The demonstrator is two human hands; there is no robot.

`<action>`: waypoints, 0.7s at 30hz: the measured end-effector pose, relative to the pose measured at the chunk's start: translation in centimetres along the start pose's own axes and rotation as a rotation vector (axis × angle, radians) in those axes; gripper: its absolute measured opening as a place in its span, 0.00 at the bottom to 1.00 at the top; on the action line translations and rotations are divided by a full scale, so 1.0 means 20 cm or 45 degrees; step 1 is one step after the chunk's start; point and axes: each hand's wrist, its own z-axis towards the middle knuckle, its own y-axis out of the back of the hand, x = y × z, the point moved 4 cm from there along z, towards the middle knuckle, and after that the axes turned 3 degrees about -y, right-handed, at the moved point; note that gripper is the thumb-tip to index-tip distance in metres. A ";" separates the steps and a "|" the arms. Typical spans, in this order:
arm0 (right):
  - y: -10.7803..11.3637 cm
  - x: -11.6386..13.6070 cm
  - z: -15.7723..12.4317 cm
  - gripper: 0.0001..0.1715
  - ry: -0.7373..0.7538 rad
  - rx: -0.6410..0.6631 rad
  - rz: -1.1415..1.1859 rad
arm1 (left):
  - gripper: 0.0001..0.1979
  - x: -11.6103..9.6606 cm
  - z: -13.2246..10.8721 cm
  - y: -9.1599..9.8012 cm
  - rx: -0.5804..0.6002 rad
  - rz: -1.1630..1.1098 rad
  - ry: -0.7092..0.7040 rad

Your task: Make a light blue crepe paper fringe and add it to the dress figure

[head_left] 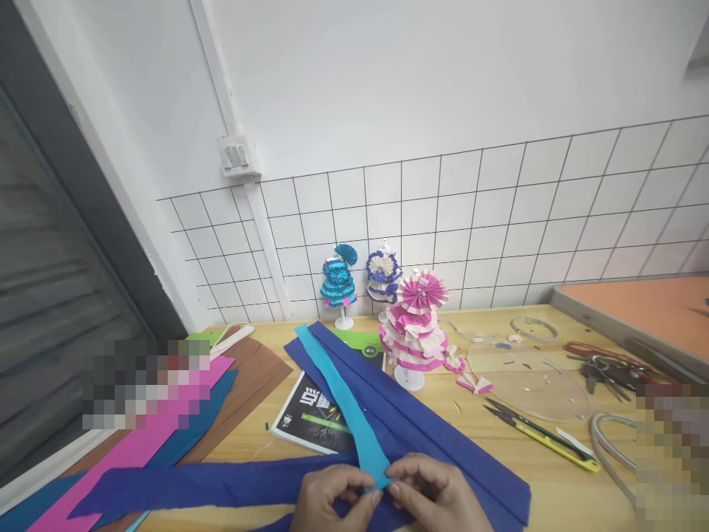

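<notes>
- Turquoise strip [346, 403]: its near end lies between both hands; from there it runs toward 11 o'clock across a dark-blue sheet [454, 451]. Clock centred on the pinch, wall at 12.
- Left hand [332, 499]: thumb and forefinger pinch the strip's end.
- Right hand [435, 495]: pinches the same end, fingertips just beside the left's.
- Handling, my judgement: the strip looks thin and crease-prone; a light, even pinch with little sideways pull should spare it from tearing. Small gathers, each held by one hand, would likely stay neater.
- 9 o'clock: dark-blue strip [221, 484].
- 10 to 11 o'clock: black booklet [318, 417], large white characters, too skewed for me to read; small white logo at its corner.
- 12 o'clock: green booklet [354, 338], round badge, lettering too small.
- 2 to 3 o'clock: yellow-handled snips [546, 436]; I read no brand.
</notes>
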 end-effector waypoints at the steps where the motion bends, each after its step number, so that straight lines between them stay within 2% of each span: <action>1: 0.00 0.00 0.00 0.15 -0.048 0.008 0.095 | 0.03 0.00 0.00 0.00 -0.041 -0.015 0.014; 5: -0.01 -0.01 0.00 0.16 -0.148 0.036 0.345 | 0.03 0.01 -0.01 0.00 -0.147 -0.157 0.150; 8: 0.00 -0.01 0.01 0.14 -0.180 0.057 0.434 | 0.01 0.07 -0.03 -0.04 -0.094 -0.369 0.318; 10: 0.00 -0.02 0.02 0.12 -0.196 0.065 0.480 | 0.03 0.11 -0.04 -0.06 -0.053 -0.528 0.402; 13: 0.00 -0.02 0.02 0.10 -0.202 0.057 0.534 | 0.06 0.15 -0.03 -0.08 -0.063 -0.712 0.384; 16: 0.00 -0.02 0.02 0.09 -0.225 0.030 0.566 | 0.05 0.14 -0.02 -0.07 -0.091 -0.740 0.327; 21: 0.00 -0.02 0.01 0.11 -0.287 -0.010 0.570 | 0.05 0.14 -0.02 -0.08 -0.038 -0.777 0.542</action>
